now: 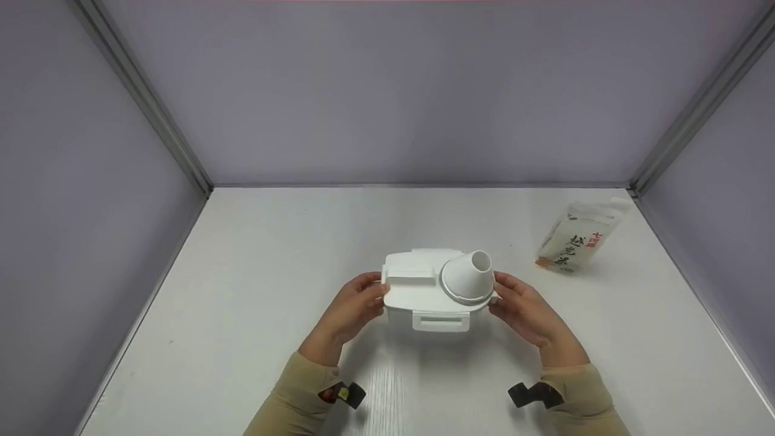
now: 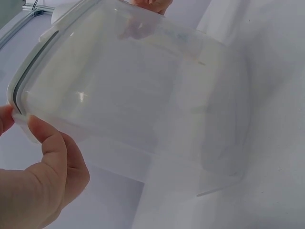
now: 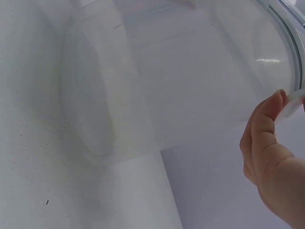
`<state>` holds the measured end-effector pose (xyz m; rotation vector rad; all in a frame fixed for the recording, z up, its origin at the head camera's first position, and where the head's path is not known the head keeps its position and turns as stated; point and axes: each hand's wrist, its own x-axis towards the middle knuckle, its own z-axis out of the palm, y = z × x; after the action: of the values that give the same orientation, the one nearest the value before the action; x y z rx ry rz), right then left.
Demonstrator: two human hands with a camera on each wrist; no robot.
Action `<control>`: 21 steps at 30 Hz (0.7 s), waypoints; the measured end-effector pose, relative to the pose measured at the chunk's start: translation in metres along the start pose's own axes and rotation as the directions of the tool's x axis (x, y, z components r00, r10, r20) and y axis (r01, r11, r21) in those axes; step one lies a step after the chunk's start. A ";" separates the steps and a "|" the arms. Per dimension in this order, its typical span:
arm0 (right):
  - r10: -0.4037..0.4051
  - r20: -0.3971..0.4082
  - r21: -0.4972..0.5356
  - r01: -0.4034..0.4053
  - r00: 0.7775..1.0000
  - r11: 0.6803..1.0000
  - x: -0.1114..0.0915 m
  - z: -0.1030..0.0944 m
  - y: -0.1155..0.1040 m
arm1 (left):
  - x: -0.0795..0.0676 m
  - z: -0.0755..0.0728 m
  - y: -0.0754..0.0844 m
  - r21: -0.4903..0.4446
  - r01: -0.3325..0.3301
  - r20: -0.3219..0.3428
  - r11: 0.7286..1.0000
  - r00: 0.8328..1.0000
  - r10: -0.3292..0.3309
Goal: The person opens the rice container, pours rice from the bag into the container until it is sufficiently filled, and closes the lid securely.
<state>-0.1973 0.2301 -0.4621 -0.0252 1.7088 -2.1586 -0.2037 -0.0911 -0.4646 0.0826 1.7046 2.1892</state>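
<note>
Between both hands is a see-through plastic storage container (image 2: 143, 86) with a white lid (image 1: 402, 300). On the lid's right half stands a white cone-shaped spout (image 1: 465, 280); a raised handle (image 1: 410, 275) lies on its left half, and a latch tab (image 1: 441, 322) juts out at the front. My left hand (image 1: 354, 309) pinches the lid's left edge with thumb and fingers. At the opposite end, my right hand (image 1: 525, 310) pinches the right edge, its fingertips (image 3: 276, 101) at the side tab. Through the clear wall no contents show.
A bag of rice (image 1: 570, 239) with dark and red lettering stands tilted at the back right of the white table (image 1: 272, 242). Grey panels (image 1: 412, 91) enclose the table at the back and on both sides.
</note>
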 end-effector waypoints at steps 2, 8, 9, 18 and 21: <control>-0.004 0.005 -0.007 0.004 1.000 1.000 0.000 0.000 0.000 | 0.000 0.000 0.000 -0.011 0.001 0.004 1.000 1.000 -0.001; -0.005 0.005 -0.016 0.005 1.000 1.000 0.000 0.000 0.001 | 0.001 0.000 0.000 -0.031 0.011 0.007 0.999 1.000 -0.010; -0.004 0.004 -0.017 0.004 1.000 1.000 0.000 0.000 0.001 | 0.001 0.000 0.000 -0.030 0.012 0.007 0.999 1.000 -0.012; -0.008 0.014 0.028 0.007 1.000 1.000 0.001 -0.001 0.002 | 0.001 0.000 0.001 -0.074 0.010 0.034 0.997 0.999 -0.007; -0.004 0.010 0.042 0.004 1.000 0.999 0.001 0.000 0.002 | 0.001 0.000 0.001 -0.082 0.013 0.034 0.997 0.999 -0.010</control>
<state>-0.1972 0.2296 -0.4642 -0.0286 1.6593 -2.1927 -0.2050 -0.0910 -0.4638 0.0871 1.5917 2.2334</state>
